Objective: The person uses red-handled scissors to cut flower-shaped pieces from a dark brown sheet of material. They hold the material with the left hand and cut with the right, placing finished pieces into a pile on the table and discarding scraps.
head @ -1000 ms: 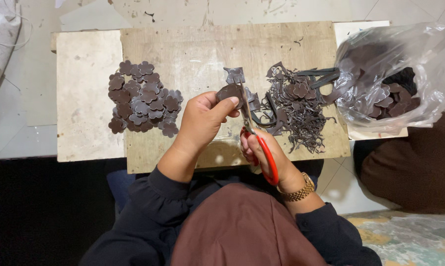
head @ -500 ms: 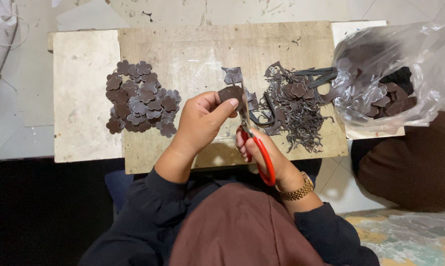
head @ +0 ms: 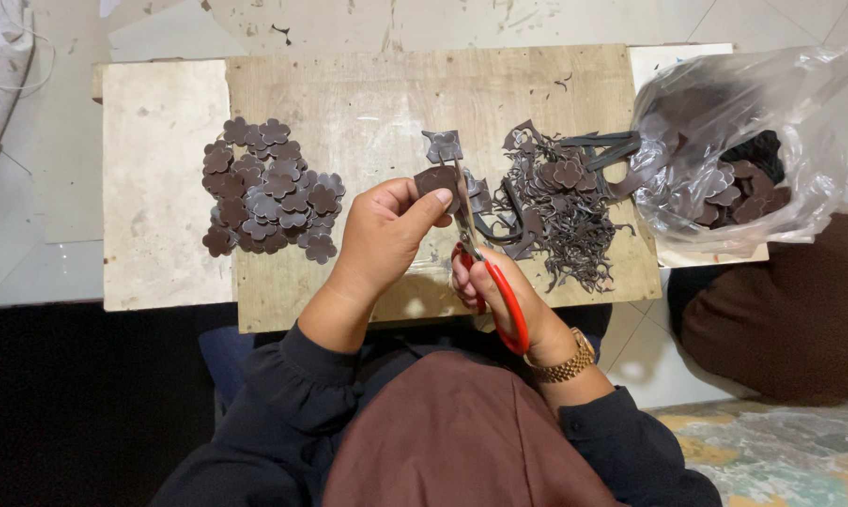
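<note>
The left hand pinches a small dark brown leather piece between thumb and fingertips, holding it up just above the worn wooden counter. The right hand is wrapped tight around the red handles of a pair of scissors, and the blades reach up to meet the edge of that brown piece. Both hands sit close together, near the middle of the counter's front half.

Off to the left lies a pile of dark brown flower-shaped leather cutouts, heaped loosely and well apart from the hands. To the right of the scissors sprawls a tangle of thin dark leather trimmings, with a few flower shapes lying on top. One more uncut dark piece rests flat on the counter just above the held one.

At the counter's right end a clear crumpled plastic bag lies open, more brown cutouts showing inside it. A gold-coloured wristwatch rings the right wrist, above dark sleeves and a brown garment over the lap.
</note>
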Demonstrator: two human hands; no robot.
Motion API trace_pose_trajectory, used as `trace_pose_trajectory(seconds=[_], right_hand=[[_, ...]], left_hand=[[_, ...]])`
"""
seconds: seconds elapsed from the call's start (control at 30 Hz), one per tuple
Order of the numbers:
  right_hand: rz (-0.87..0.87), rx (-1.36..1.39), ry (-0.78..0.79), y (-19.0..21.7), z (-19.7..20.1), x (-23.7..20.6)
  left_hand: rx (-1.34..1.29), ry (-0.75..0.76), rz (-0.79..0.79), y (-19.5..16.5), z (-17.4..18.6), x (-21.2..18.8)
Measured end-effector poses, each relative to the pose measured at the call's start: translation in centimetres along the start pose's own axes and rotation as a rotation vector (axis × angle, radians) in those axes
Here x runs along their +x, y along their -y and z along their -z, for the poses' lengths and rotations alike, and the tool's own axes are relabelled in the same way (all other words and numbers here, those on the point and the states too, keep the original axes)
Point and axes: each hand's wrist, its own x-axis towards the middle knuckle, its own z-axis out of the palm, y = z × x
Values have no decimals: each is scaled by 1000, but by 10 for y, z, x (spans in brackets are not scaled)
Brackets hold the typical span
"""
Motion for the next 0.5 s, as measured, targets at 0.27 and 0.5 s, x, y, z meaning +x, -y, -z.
trace_pose_trajectory(seconds=[0.27,0.5], right_hand=[[-17,-65,-12,-2,0,1],[48,-150,27,5,-2,2]], left_hand=[[-152,18,-110,8,3,3],[-144,78,-38,8,1,4]])
